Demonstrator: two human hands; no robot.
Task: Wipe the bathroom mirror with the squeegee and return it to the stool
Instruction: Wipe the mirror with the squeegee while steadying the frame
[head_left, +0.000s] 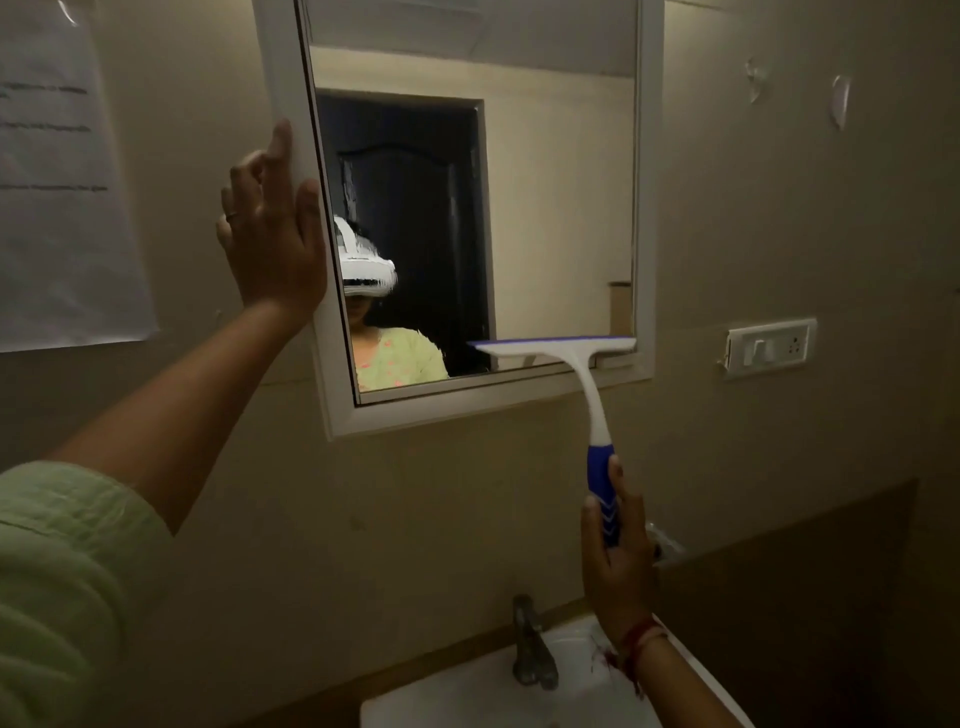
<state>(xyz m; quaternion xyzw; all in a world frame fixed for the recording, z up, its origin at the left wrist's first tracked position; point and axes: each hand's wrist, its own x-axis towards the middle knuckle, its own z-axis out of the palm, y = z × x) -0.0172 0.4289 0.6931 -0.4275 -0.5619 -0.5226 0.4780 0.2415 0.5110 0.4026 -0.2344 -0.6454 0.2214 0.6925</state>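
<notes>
Here the right hand (618, 566) is curled around the blue grip of the squeegee (589, 400), thumb lying up along the grip; the grip's lower end is buried in the palm. The white neck rises up and left to the blade, which lies level against the lower right corner of the mirror (561, 218), its right tip at the inner edge of the white frame (647, 208). Whether the rubber edge actually touches the glass is hard to tell. A red thread (636, 642) circles the right wrist.

The left hand (272, 228) clasps the frame's left edge, thumb and forefinger straight along its front and the other fingers bent round the outer side, their tips hidden. A pale green sleeve (57, 597) fills the near left corner.

The mirror's top is cut off. In the glass appear a dark door and the person's reflection, wearing a white headset.

On the far left wall hangs a paper sheet (57, 182) whose print is too blurred to read. Right of the mirror sits a switch plate (769, 347). Below, a tap (530, 644) stands over a white basin (467, 696), cropped by the bottom edge.
</notes>
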